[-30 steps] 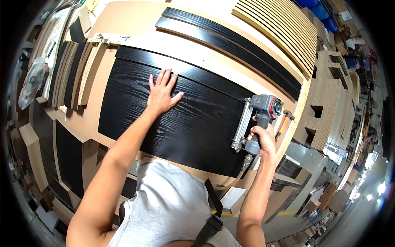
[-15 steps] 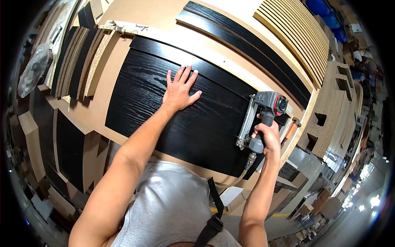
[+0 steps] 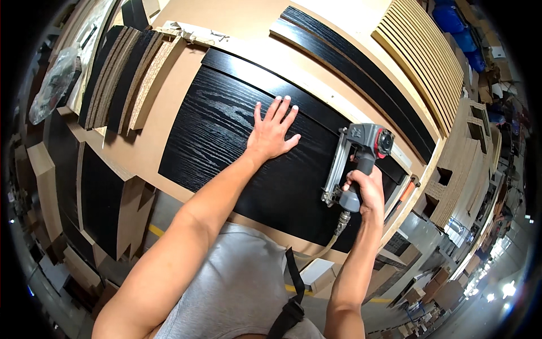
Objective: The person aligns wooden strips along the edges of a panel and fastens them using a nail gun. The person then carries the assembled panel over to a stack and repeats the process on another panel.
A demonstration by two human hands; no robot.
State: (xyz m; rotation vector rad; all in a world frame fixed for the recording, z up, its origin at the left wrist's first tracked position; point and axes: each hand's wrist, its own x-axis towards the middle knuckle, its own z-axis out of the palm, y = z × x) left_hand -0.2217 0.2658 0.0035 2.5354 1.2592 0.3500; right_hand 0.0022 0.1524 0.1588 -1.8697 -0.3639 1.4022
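Observation:
A black wood-grain panel lies flat on the brown work surface, with a narrow black strip along its far edge. My left hand rests palm down on the panel, fingers spread, the fingertips reaching onto the strip. In my right hand is a grey and black pneumatic nail gun, gripped round its handle above the right part of the panel. An air hose runs from the bottom of the handle. The gap between the gun and the panel cannot be judged.
A pale wooden rail borders the panel's far side. Beyond it lie two long black strips and a row of thin light slats. Black-faced boards stand at the left. An orange-handled tool lies at the right edge.
The view has shifted, so the bench and panel appear farther right. Against the panel, the nail gun has moved slightly left. My left hand stays spread on the panel.

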